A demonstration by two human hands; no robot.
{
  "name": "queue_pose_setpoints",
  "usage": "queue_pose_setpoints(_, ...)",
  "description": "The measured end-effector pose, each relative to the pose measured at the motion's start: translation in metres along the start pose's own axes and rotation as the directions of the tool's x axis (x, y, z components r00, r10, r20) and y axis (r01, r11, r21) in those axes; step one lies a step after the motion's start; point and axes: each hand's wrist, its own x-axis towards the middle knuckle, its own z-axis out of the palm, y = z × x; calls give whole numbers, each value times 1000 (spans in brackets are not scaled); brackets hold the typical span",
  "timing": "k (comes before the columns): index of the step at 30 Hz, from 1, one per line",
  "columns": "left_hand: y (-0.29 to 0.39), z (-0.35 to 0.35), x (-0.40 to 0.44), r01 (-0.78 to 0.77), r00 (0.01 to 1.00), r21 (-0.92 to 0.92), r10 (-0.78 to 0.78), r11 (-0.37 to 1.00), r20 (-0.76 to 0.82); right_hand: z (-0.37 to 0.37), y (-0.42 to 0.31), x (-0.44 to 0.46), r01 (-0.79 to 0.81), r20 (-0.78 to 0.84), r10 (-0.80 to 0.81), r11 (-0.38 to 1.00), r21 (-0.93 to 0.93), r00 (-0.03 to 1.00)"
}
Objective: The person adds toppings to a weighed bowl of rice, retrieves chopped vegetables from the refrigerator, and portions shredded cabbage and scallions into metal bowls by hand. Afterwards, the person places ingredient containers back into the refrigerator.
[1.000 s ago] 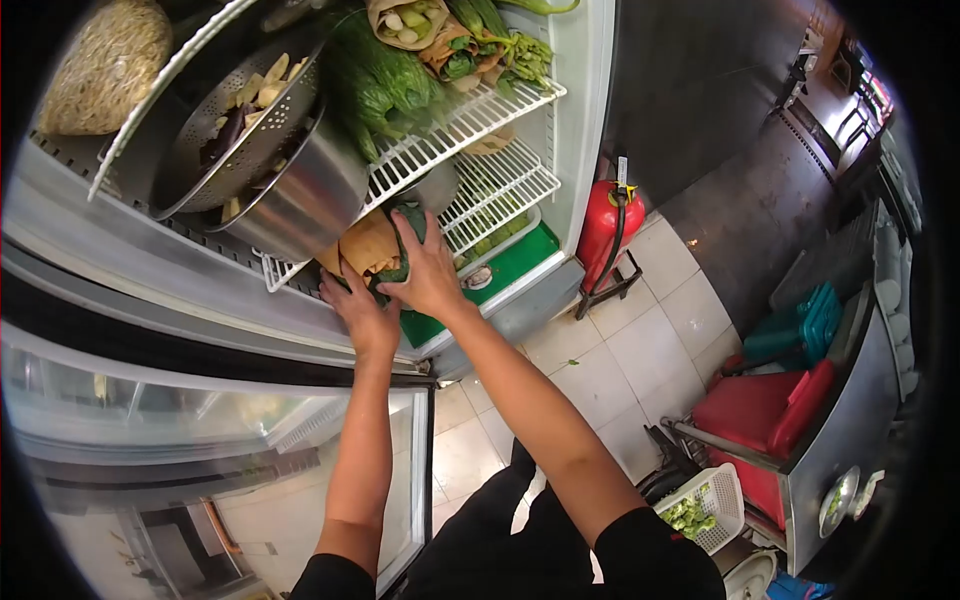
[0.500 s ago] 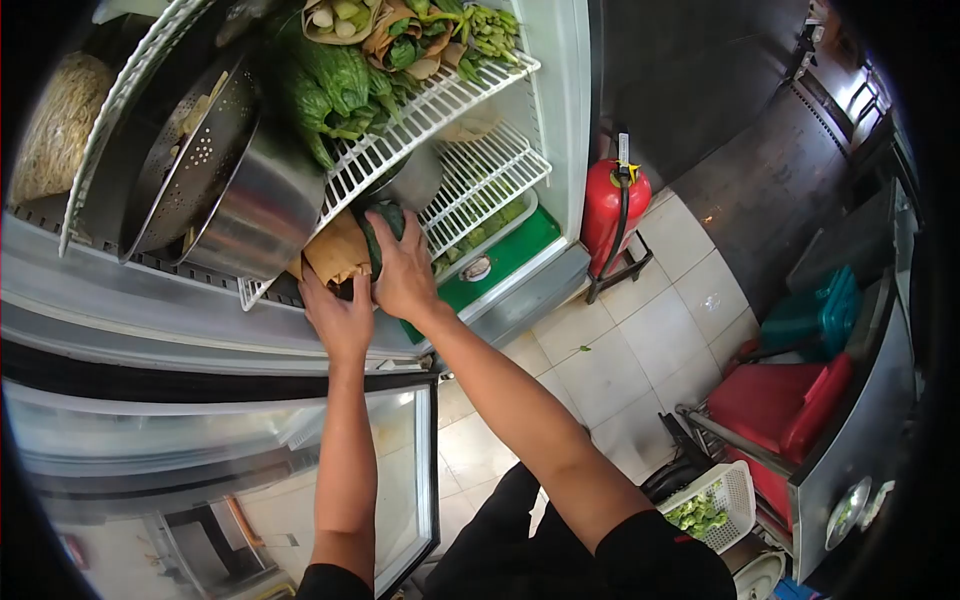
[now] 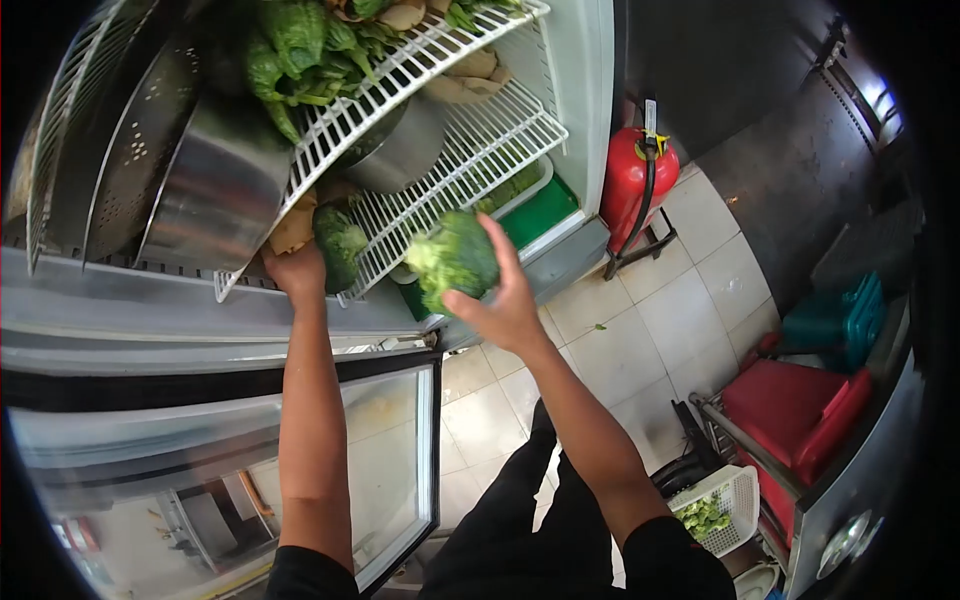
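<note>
In the head view, my right hand (image 3: 505, 305) grips a head of broccoli (image 3: 455, 262) in front of the fridge shelves, thumb on one side and fingers on the other. My left hand (image 3: 299, 270) is at the fridge's lower shelf, closed on brown paper (image 3: 293, 232); its fingertips are partly hidden. Just right of that hand, a second broccoli head (image 3: 341, 250) lies on the shelf.
Leafy greens (image 3: 300, 50) lie on the upper wire shelf (image 3: 400, 85). A steel pot (image 3: 215, 185) stands at left, another metal pot (image 3: 400, 150) further in. The glass door (image 3: 390, 470) hangs open below. A fire extinguisher (image 3: 627, 185) stands right, a white basket (image 3: 740, 510) lower right.
My right hand has drawn a broccoli head out of the shelf, moving right and toward me. My left hand has shifted slightly left and up, staying at the brown paper. The view has shifted a little.
</note>
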Motion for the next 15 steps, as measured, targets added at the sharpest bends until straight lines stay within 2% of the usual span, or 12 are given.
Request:
queue_pose_setpoints(1,9,-4,-2,2,1000,1,-2,1000,13,-11,12,-12,-118,-26,119,992,45,993)
queue_pose_setpoints(4,30,-12,-6,-60,998,92,56,994,39,-28,59,-29,-246,-166,249,968,38,954)
queue_pose_setpoints(7,29,-12,-16,120,991,270,-99,955,-88,-20,90,-28,-329,-207,349,936,126,914)
queue_pose_setpoints(8,27,-12,-19,119,992,272,-99,955,-84,-14,99,-25,-331,-209,352,935,128,912)
queue_pose_setpoints(10,43,-15,-20,232,972,218,-217,948,-90,4,115,-14,-280,-190,294,955,99,937)
queue_pose_setpoints(11,45,-15,-22,232,972,224,-215,947,-94,15,123,-6,-210,-218,201,978,-19,955)
queue_pose_setpoints(13,49,-16,-26,159,985,78,-152,984,-83,36,120,8,-244,-202,231,969,-42,952)
queue_pose_setpoints(14,50,-17,-27,160,984,78,-153,984,-89,46,115,17,-276,-194,258,958,-72,946)
queue_pose_setpoints(15,51,-18,-28,144,988,59,-139,988,-70,58,118,25,-250,-213,220,961,-121,952)
